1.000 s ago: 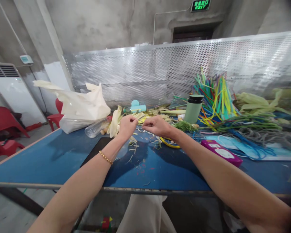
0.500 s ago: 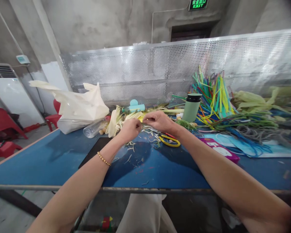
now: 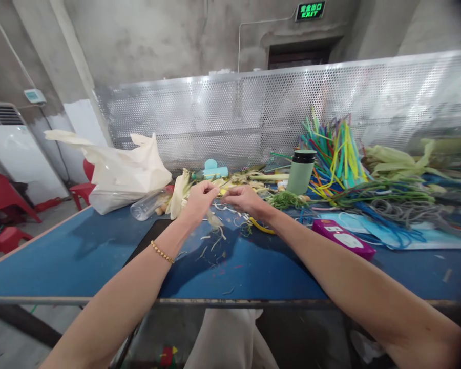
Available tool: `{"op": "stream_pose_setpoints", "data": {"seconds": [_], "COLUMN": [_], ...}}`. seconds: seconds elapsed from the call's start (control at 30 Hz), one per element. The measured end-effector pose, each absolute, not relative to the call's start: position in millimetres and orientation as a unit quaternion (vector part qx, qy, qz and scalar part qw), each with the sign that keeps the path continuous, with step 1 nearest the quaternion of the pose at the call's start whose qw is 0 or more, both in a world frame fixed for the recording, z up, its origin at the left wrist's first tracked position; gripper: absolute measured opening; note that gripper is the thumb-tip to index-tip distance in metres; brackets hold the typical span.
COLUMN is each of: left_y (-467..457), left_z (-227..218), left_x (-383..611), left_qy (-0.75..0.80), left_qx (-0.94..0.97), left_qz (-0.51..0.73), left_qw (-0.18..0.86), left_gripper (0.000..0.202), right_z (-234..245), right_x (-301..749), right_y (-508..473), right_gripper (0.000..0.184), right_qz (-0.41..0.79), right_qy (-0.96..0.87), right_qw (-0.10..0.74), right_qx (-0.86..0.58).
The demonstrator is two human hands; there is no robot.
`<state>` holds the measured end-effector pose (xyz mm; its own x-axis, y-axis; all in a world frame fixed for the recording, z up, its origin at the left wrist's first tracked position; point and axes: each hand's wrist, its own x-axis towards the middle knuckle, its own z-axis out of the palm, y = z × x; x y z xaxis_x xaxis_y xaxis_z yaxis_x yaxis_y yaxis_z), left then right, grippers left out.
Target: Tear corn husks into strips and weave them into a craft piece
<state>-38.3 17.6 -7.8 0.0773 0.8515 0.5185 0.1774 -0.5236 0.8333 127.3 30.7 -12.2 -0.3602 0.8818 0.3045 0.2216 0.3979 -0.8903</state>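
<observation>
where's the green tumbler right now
In the head view, the green tumbler stands upright right of centre, beyond the right hand and just left of the colourful strips.

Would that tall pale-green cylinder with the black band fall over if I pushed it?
Maybe: the tall pale-green cylinder stands upright and looks narrow for its height, so a high push might tip it. Its round side could then let it roll.

A lit green exit sign [image 3: 310,11] is mounted on the bare grey wall [image 3: 146,41], above a perforated metal panel [image 3: 269,115] that runs behind the table [image 3: 49,261]. A whitish plastic bag [image 3: 128,171] stands beside a clear bottle [image 3: 145,206] lying on its side; an upright green tumbler [image 3: 300,177] and a purple box [image 3: 342,240] are at right. Red chairs [image 3: 8,197] and a white vented unit [image 3: 13,156] occupy the far left.
</observation>
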Motion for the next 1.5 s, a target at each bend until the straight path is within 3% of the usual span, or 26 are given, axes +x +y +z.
{"op": "stream_pose_setpoints", "data": {"seconds": [0.1,0.33,0.8,0.93,1.07,1.13,1.3,1.4,1.5], "left_y": [21.0,20.1,21.4,19.7,13.0,10.7,11.4,12.7,15.4], "left_z": [-7.9,-7.0,-10.4,-9.4,-2.6,0.3,1.0,0.8,-0.7], "left_x": [-40.9,-41.9,-41.4,-42.6,-45.5,-47.2,-47.0,-45.9,-44.9], "left_qy": [0.44,0.491,0.488,0.435,0.348,0.322,0.272,0.266,0.262], "left_qx": [0.68,0.689,0.732,0.817,0.852,0.831,0.718,0.665,0.639], "left_qz": [0.566,0.527,0.475,0.366,0.329,0.345,0.416,0.45,0.489], "left_qw": [0.151,0.082,0.033,0.093,0.212,0.295,0.487,0.533,0.532], "left_gripper": [0.008,0.012,0.013,0.013,0.009,0.007,0.024,0.027,0.027], "right_z": [-15.1,-9.2,5.0,12.4,9.8,6.5,-2.1,-3.8,-3.2], "right_x": [118.6,120.7,129.3,139.3,146.7,148.4,148.4,145.7,138.6], "right_y": [29.6,28.5,23.3,27.4,37.8,40.9,41.4,39.8,36.7], "right_gripper": [0.025,0.019,0.019,0.017,0.022,0.026,0.031,0.032,0.027], "right_qz": [0.311,0.073,0.021,-0.008,0.114,0.194,0.369,0.434,0.399], "right_qy": [-0.767,-0.873,-0.89,-0.875,-0.854,-0.835,-0.76,-0.72,-0.739], "right_qw": [0.426,0.385,0.356,0.353,0.381,0.394,0.417,0.43,0.42], "right_qx": [-0.366,-0.289,-0.284,-0.33,-0.336,-0.332,-0.334,-0.328,-0.342]}}
